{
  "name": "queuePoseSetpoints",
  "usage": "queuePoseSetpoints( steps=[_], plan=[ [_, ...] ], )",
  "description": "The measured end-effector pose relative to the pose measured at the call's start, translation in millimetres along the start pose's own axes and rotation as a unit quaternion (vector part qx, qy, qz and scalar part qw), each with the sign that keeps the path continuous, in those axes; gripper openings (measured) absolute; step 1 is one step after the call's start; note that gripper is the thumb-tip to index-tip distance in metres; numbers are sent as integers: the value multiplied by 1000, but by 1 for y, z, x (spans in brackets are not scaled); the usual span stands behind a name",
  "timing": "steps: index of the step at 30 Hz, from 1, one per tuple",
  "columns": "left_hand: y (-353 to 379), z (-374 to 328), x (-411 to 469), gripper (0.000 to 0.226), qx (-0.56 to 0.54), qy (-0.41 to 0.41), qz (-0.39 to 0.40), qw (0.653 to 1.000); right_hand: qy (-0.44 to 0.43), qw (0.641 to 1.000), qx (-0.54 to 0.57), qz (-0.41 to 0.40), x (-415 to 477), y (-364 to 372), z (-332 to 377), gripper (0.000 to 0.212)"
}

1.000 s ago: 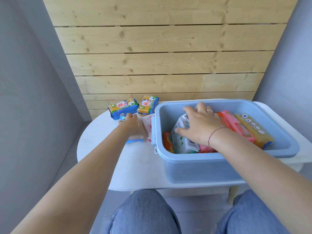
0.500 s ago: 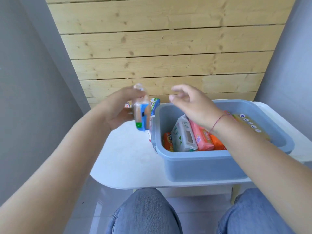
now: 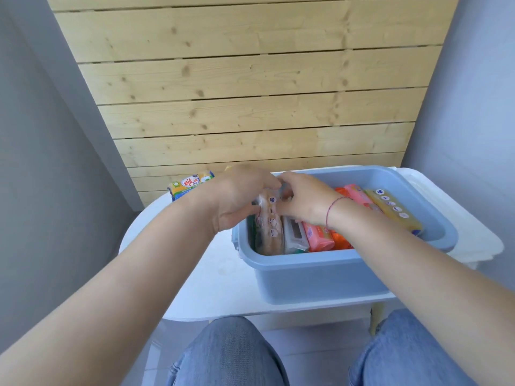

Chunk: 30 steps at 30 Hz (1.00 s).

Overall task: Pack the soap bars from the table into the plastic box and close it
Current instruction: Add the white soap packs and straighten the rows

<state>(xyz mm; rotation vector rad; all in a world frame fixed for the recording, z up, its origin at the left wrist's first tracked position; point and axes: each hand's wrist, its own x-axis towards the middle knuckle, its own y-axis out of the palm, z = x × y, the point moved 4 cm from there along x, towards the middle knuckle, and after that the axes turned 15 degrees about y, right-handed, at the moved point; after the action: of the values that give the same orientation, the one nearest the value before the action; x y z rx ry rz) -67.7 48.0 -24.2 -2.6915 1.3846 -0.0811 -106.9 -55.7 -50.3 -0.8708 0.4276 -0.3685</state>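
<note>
The white table point(image 3: 211, 274) carries the blue plastic box point(image 3: 320, 277) in front of me, its top open; I see no lid I can be sure of. Inside, soap bars stand on edge in a row, a yellow one point(image 3: 395, 213) at the far right. My left hand point(image 3: 237, 199) and right hand point(image 3: 303, 199) both pinch a clear-wrapped soap bar point(image 3: 269, 227), fingers curled tight around its top as I work it into the left end. That gap looks tight: forced, the bar could jam crooked or tip its neighbours. At least one yellow-and-blue bar point(image 3: 191, 185) waits on the table behind my left wrist, easy to knock off the edge
</note>
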Motion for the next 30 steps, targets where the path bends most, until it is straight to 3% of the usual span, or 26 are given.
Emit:
queuePoseSetpoints(
  steps=[2,5,7,9,11,13,15,17,18,21,24,27,30],
  plan=[
    [-5,4,6,19,202,21,11,979,-35,999,-25,-22,2,-2,1,54],
    [-3,9,16,27,485,39,57,872,-50,998,-23,7,7,0,1,32],
    [6,7,21,26,604,48,79,792,-35,999,-36,20,12,3,0,15],
    [15,9,29,26,687,46,113,716,-27,995,-99,15,16,8,2,24],
    [23,12,35,29,722,34,136,678,-25,990,-141,-13,18,12,5,34],
    [20,13,38,28,695,37,109,709,-24,988,-147,-39,16,12,4,40],
    [3,6,35,26,621,98,15,777,-13,986,-158,-56,16,1,-4,43],
    [-20,-2,30,29,525,158,-96,831,12,977,-209,-34,16,-12,-16,44],
    [-26,-2,29,29,493,179,-112,844,24,973,-229,-3,15,-15,-22,45],
    [-11,2,31,27,471,177,10,864,29,970,-234,57,17,-17,-29,46],
    [19,18,35,32,503,142,133,842,37,985,-160,56,20,-23,-34,40],
    [26,29,43,35,494,101,152,850,41,998,-34,33,19,-39,-44,28],
    [27,35,50,40,460,63,177,868,50,993,-97,-41,21,-60,-59,32]
  ],
)
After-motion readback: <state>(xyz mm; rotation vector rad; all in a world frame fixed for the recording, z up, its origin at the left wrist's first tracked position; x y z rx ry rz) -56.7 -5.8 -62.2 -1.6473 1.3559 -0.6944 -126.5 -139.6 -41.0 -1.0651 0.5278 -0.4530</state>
